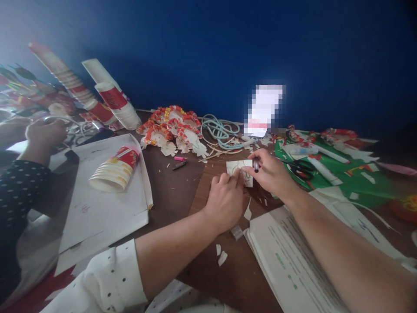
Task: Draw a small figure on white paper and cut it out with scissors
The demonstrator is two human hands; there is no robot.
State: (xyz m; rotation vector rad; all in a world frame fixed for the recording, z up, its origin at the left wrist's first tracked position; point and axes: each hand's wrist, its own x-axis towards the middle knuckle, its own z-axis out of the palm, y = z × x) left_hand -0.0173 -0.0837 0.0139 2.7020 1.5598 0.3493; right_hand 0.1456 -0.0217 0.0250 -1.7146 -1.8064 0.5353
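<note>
Surrounding the paper [233, 165] lie scraps [223, 259], scissors [302, 168], cable [216, 129].

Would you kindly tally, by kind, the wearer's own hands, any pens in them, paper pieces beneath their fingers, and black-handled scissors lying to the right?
Hands: 2 (left hand, right hand)
Pen: 1
Paper piece: 1
Scissors: 1
Total: 5

Dk blue wall [182, 52] behind brn tbl [169, 187]; pale glow [19, 21] upper L, R edge dim.
</note>
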